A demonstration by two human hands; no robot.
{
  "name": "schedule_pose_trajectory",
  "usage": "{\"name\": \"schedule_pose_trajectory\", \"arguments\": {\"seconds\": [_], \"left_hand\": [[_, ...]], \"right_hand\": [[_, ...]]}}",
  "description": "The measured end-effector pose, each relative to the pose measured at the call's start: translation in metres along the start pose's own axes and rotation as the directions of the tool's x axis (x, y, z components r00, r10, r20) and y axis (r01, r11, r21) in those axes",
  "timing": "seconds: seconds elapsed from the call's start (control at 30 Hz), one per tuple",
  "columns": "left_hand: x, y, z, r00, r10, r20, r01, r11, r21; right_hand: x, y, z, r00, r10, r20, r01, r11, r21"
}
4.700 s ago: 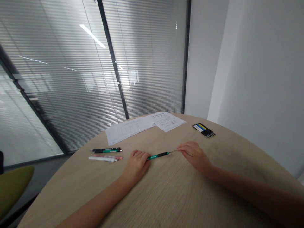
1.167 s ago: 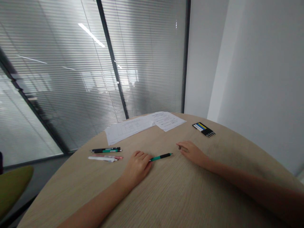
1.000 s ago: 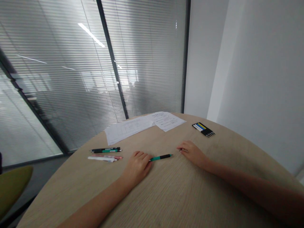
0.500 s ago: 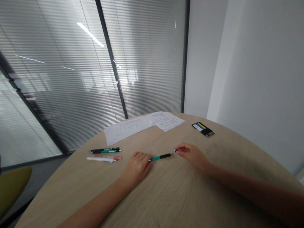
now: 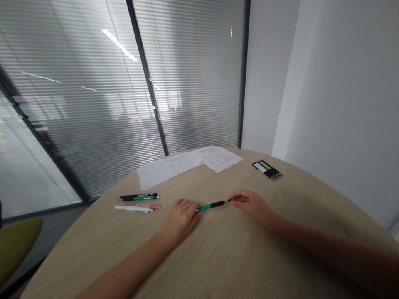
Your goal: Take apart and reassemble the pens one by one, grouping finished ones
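A green pen with a black grip (image 5: 211,205) lies across the middle of the round wooden table (image 5: 218,257). My left hand (image 5: 181,218) rests on the table with its fingers curled over the pen's green back end. My right hand (image 5: 251,202) is on the table to the right, its thumb and forefinger pinched together at the pen's tip; what they pinch is too small to make out.
Three pens (image 5: 139,201) lie side by side to the left of my left hand. A row of several pens (image 5: 267,169) lies at the far right. Printed paper sheets (image 5: 187,162) lie at the table's far edge, before a glass wall with blinds.
My right hand, which lay a short way from the pen's tip a second ago, has moved left and closed its fingers at the tip. The left hand and pen stayed put.
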State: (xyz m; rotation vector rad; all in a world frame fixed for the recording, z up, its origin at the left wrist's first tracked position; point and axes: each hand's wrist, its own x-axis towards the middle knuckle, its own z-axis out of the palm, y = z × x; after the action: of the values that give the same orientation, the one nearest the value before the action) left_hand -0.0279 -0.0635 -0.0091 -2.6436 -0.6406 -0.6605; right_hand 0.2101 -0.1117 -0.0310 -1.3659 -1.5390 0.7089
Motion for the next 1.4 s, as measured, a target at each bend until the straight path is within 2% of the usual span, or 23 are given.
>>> {"name": "schedule_pose_trajectory", "arguments": {"seconds": [0.4,0.73,1.2,1.4], "left_hand": [[0.000,0.002,-0.003,0.998,0.056,-0.026,-0.057,0.998,-0.018],[0.000,0.002,-0.003,0.997,0.070,-0.025,-0.070,0.998,0.006],[0.000,0.002,-0.003,0.997,0.080,-0.004,-0.080,0.997,0.017],[0.000,0.002,-0.002,0.995,0.097,-0.021,-0.097,0.995,0.004]], "right_hand": [[-0.001,0.001,0.002,0.999,-0.038,0.032,0.040,0.998,-0.057],[-0.004,-0.001,0.002,0.996,-0.080,-0.040,0.068,0.969,-0.238],[-0.009,-0.005,0.004,0.965,-0.263,-0.015,0.235,0.885,-0.402],[-0.010,-0.006,0.003,0.959,-0.283,0.016,0.267,0.883,-0.386]]}}
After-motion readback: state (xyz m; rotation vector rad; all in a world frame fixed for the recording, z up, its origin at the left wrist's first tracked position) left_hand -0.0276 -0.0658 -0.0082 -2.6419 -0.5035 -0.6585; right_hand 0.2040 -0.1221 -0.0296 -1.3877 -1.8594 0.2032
